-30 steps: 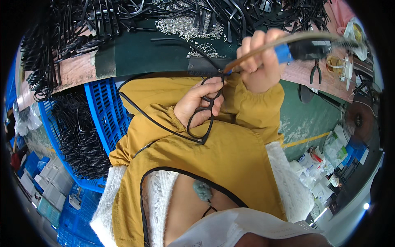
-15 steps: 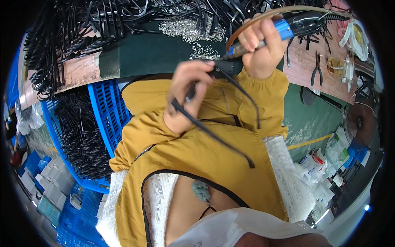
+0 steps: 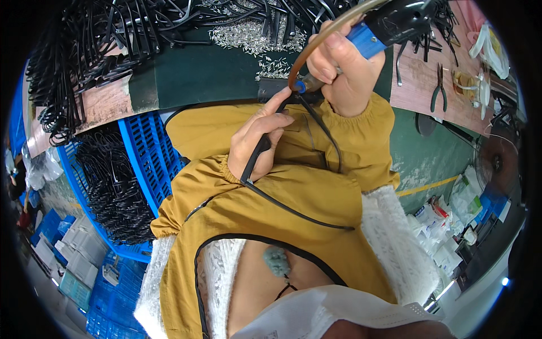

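My left hand (image 3: 257, 138) is closed around a black eyeglass frame (image 3: 257, 155), whose two thin temples stick out toward me over the mustard apron. Its index finger reaches up to the far corner of the frame. My right hand (image 3: 353, 76) grips a blue and black electric screwdriver (image 3: 370, 40), tilted down to the left. A brown tube (image 3: 316, 42) curves along the tool to its blue nose. That nose sits at the frame's corner by my left fingertip; whether the bit is in a screw is hidden. A dark block (image 3: 272, 89) lies beside it at the table's edge.
Small silvery screws (image 3: 254, 38) lie heaped on the dark green mat (image 3: 186, 76). Black temples (image 3: 56, 73) pile up along the table. Pliers (image 3: 438, 93) rest at the right. A blue basket (image 3: 148, 164) full of black frames (image 3: 113, 192) stands at my left. A fan (image 3: 497, 161) is at right.
The screwdriver's nose has come down onto the corner of the frame. My left hand has steadied and turned the frame a little, its near temple swinging up and right.
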A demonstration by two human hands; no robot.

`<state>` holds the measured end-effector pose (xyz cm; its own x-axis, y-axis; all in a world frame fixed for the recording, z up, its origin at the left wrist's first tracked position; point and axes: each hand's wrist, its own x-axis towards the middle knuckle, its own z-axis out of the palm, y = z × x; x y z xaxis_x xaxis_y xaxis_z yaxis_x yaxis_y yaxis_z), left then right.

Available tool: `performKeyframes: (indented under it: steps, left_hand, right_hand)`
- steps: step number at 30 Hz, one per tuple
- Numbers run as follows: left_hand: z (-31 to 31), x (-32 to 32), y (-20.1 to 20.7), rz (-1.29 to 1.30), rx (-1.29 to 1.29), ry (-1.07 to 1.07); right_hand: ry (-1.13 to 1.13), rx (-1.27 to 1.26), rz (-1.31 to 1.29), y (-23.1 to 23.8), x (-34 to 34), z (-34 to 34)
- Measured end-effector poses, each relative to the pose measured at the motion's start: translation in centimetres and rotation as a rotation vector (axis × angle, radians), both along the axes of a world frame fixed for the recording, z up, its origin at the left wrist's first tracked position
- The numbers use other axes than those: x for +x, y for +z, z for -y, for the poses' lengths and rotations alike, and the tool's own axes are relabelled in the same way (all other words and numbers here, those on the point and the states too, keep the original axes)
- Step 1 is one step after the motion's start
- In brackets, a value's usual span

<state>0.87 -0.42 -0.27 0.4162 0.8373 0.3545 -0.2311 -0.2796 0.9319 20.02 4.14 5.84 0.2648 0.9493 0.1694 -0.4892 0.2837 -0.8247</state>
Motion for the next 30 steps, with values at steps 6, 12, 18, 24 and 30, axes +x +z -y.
performKeyframes:
  steps: [6,12,18,24,30]
  left_hand:
    - [-0.4,0.2,0.7,-0.019,-0.007,0.027]
    - [-0.5,-1.4,2.3,-0.098,-0.082,-0.051]
    - [0.0,-0.8,0.3,-0.007,-0.106,-0.087]
    - [-0.2,-0.6,0.1,0.036,-0.144,-0.094]
    - [-0.1,-0.9,0.3,-0.022,-0.103,-0.098]
  right_hand:
    - [0.099,-0.005,-0.228,0.1,0.4,-0.9]
    - [0.011,-0.024,-0.12,1.2,-0.2,-0.8]
    - [0.071,-0.011,-0.164,0.4,-0.1,-1.0]
    - [0.136,-0.027,-0.175,0.4,0.6,-1.0]
    - [0.04,0.047,-0.084,0.7,-0.5,-0.1]
